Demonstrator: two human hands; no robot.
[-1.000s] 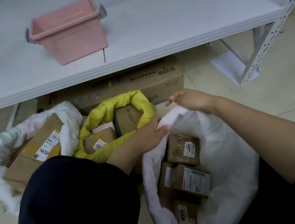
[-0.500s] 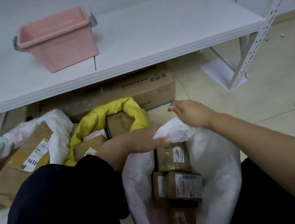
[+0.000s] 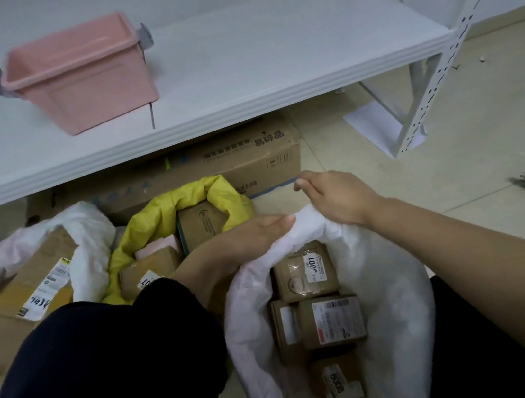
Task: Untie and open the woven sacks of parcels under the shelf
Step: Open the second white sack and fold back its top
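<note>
A white woven sack (image 3: 398, 287) stands open on the floor in front of me, its rim rolled down, with several brown parcels (image 3: 330, 320) inside. My left hand (image 3: 253, 237) and my right hand (image 3: 335, 197) both grip the far rim of this sack, close together. To the left a yellow sack (image 3: 159, 220) stands open with parcels in it. Farther left another white sack (image 3: 89, 250) is open around a large carton (image 3: 29, 299).
A white shelf (image 3: 236, 67) runs overhead with a pink plastic bin (image 3: 78, 76) on it. Under it lies a long cardboard box (image 3: 216, 165). The shelf's perforated upright (image 3: 438, 69) stands at the right. My dark-clad knee (image 3: 104, 379) fills the lower left.
The view has shifted slightly. Both hands stay on the white sack's far rim, which is bunched a little lower and rolled outward.
</note>
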